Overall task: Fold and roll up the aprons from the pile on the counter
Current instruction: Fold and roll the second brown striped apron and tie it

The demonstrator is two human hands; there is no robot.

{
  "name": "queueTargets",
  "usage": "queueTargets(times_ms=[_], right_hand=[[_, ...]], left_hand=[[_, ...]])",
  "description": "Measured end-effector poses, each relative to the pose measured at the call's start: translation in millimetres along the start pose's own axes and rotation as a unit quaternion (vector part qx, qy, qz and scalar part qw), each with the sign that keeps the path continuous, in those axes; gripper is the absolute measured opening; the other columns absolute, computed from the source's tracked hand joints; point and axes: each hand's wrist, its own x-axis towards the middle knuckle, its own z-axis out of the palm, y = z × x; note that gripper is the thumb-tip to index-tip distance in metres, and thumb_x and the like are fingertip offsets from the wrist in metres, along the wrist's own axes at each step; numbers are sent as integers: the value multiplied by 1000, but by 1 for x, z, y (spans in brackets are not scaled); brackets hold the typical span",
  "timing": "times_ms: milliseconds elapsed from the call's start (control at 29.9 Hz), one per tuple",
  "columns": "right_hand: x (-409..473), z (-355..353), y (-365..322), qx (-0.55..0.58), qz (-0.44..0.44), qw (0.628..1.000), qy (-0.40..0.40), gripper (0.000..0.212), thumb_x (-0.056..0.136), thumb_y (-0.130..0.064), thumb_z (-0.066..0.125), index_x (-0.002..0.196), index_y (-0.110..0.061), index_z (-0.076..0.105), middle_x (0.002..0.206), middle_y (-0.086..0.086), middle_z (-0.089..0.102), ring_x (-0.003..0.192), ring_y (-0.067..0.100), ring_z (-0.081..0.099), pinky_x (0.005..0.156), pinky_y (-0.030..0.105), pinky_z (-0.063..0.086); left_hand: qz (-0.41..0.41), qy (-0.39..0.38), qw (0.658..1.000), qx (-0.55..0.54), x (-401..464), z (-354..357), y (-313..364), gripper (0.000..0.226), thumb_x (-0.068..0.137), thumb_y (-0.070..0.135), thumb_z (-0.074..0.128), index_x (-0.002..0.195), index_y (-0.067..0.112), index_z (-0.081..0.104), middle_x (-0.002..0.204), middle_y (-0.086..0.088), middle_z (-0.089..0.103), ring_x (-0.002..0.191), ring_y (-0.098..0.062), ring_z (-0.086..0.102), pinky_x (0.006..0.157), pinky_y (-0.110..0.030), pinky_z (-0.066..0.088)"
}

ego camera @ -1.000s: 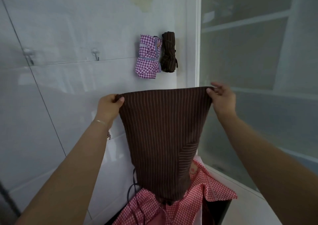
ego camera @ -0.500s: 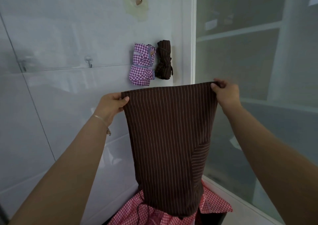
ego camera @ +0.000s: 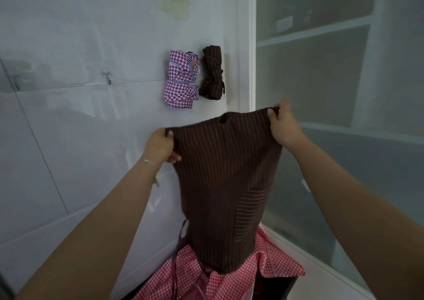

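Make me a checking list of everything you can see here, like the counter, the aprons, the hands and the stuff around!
Surface: white counter, glossy.
Job's things: brown striped apron held up; rolled purple checked apron beside rolled brown apron; red checked apron in the pile below.
Clutter: small hook.
Hands: left hand and right hand each grip a top corner, fingers curled.
Cables: nothing seen.
Surroundings: frosted glass panel on the right.

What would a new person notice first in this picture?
First, the brown striped apron in the centre, held up by its top corners between the left hand and the right hand. Behind it, two rolled aprons lie on the white counter. A red checked apron lies below.
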Motion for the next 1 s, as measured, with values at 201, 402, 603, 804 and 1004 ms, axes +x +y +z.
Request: queueTargets(times_ms=[201, 402, 603, 804, 1004], right_hand=[[-21, -22, -19, -28, 64, 945, -321, 82, 74, -71, 54, 132, -12, 52, 125, 2, 59, 111, 18, 57, 102, 35, 41], [-38, -5, -52, 87, 126, 814, -561, 46, 83, -29, 68, 119, -2, 60, 112, 13, 69, 100, 25, 68, 81, 35, 58], [-47, 17, -36, 370, 158, 700, -590, 25, 76, -7, 71, 100, -2, 74, 105, 12, 71, 96, 22, 69, 87, 36, 56], [-77, 57, 72, 360, 378, 714, -465, 28, 85, -8, 62, 108, 7, 66, 108, 20, 68, 94, 26, 69, 84, 38, 57], [-119, 78, 206, -108, 330, 888, -300, 23, 79, -25, 77, 95, -11, 65, 99, 8, 67, 98, 26, 63, 85, 36, 51]], left_hand=[[-48, -99, 983, 147, -4, -31, 1, 25, 98, 14, 42, 78, 5, 53, 58, -8, 45, 41, -17, 36, 36, -18, 27], [219, 286, 918, 167, -25, -83, 66, 32, 100, 18, 39, 107, -6, 58, 112, -25, 60, 102, -35, 56, 83, -33, 40], [289, 287, 902, 139, 5, -67, 102, 33, 99, 23, 38, 107, -2, 57, 106, -20, 61, 95, -33, 59, 77, -35, 50], [234, 154, 882, 379, 29, 33, -1, 28, 95, 26, 47, 99, 5, 66, 104, -21, 61, 96, -37, 58, 67, -37, 41], [-97, -129, 979, 121, 23, 113, -116, 21, 100, 22, 45, 90, 8, 57, 78, -9, 66, 59, -17, 58, 49, -25, 41]])
